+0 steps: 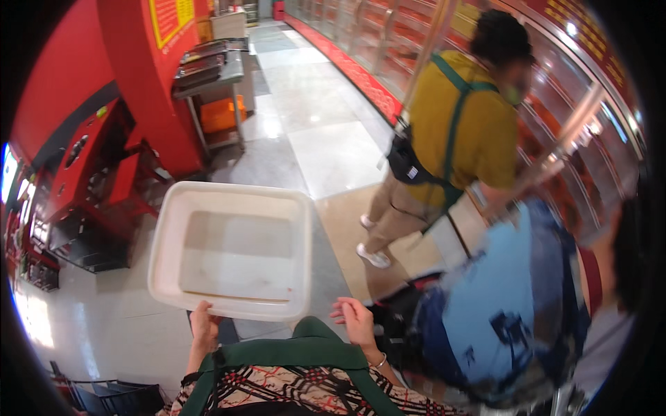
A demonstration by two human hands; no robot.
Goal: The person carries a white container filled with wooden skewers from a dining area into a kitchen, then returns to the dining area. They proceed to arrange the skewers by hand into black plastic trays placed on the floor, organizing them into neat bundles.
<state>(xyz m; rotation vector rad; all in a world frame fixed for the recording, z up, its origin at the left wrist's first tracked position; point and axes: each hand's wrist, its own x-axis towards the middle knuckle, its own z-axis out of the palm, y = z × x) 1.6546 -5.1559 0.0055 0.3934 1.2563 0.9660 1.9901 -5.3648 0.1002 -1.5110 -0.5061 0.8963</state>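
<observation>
A white plastic tub hangs in front of me above the floor, its open top facing me. Inside, a thin line of brownish liquid or residue runs along the near edge, and a small reddish speck lies close to the right corner. My left hand grips the tub's near rim toward its left, the fingers partly hidden under it. Off the tub's near right corner, my right hand is raised, apart from the rim. Its fingers are loosely bent and slightly spread, and I see nothing in them.
A person in a mustard shirt stands ahead right by glass-doored display cabinets. Close on my right is another person's blue patterned clothing, blurred. Left are a red table, a red stool and a metal stand bearing dark trays.
</observation>
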